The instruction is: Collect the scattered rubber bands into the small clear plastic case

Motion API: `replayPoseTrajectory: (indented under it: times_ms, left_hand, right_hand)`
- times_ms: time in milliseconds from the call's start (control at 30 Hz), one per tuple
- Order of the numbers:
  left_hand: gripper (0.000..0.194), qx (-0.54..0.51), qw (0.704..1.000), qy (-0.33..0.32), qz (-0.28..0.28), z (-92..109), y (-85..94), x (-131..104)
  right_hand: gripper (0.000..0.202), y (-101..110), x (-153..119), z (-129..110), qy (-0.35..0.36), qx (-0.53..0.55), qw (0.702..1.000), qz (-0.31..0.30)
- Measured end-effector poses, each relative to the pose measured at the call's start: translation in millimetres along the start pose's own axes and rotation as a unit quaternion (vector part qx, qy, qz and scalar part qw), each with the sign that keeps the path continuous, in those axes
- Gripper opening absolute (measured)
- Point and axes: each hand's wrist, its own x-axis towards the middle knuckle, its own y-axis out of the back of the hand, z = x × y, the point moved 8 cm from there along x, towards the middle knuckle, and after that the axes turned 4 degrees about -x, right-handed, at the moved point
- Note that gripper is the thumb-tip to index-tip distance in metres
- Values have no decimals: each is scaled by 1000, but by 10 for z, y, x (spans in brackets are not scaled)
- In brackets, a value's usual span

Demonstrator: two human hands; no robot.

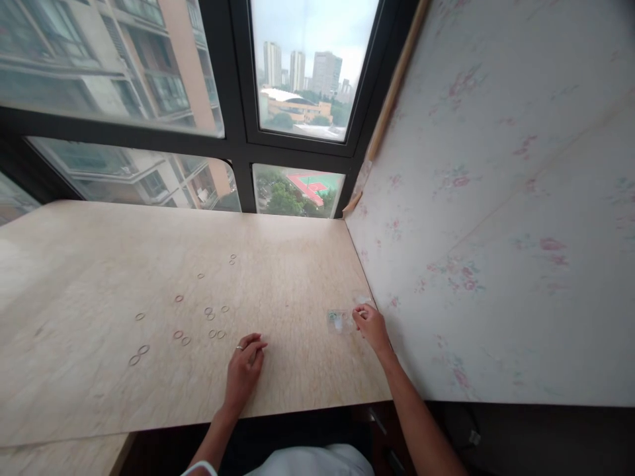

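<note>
Rising to the right of the container: a white wall with faded pink and green flowers (476, 198); near its foot lies that small clear plastic container (331, 325).
Dark-framed glass window (238, 119): beyond the container.
Broad beige marble-patterned ledge (292, 264): runs under the container and far out to its left.
Bare right hand (371, 326): at the container's right edge, with the container just left of the fingertips; I cannot tell whether they touch it.
Right grip: thumb and fingers drawn together in a pinch; a pale speck shows at the tips, too small to identify.
Right pose: forearm slanting in from the near right of the container, back of the hand up.
Bare left hand (244, 367): well left of the container and nearer the person.
Left grip: fingers loosely bent; I cannot tell whether thumb and forefinger meet.
Left pose: forearm angled away from the body, hand low over the ledge.
Second clear plastic piece (360, 299): just right of the container, partly behind the right hand.
Thin round loops (212, 334), reddish or grey-brown: fourteen, well left of the container; five pairs touching or nearly so, four single.
Green and white bits (338, 321): within the container's outline, blurred.
</note>
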Motion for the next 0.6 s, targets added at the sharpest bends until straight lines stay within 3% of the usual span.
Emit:
replayPoseTrajectory:
  times_ms: [167,367,500,600]
  left_hand:
    - [21,5,1000,-2,9,10,9,-4]
    - [20,4,1000,0,10,28,2,-14]
    - [20,-2,1000,3,8,53,5,-17]
    - [20,-8,1000,6,5,84,8,-20]
  right_hand:
    - [17,-120,0,-52,35,-51,998,-16]
    - [26,-76,-38,-68,45,-63,997,-22]
    - [34,-91,-252,-154,46,-46,998,-21]
    - [38,-284,-538,-212,58,-30,997,-42]
